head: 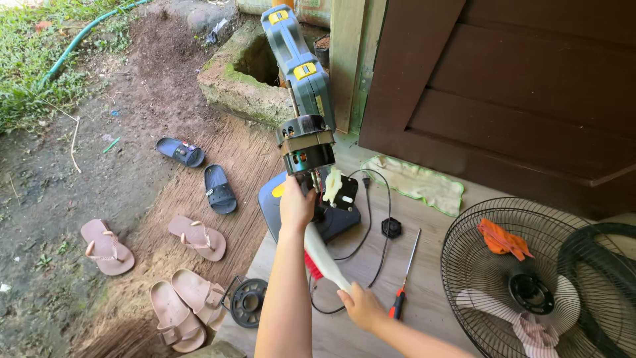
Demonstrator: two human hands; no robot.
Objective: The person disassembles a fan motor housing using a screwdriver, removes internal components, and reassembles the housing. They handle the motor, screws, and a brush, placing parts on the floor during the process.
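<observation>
Blue tool case (296,63), yellow latches, upright.

Left hand (296,202) raised gripping; right hand (361,305) fisted low.

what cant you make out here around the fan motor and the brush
Head view, the only one:
- Base of the fan motor: covered by the left hand.
- Brush bristles: mostly behind the left forearm.
- Brush handle end: inside the right hand.
- Fan grille: cut off by the right and bottom edges.
</observation>
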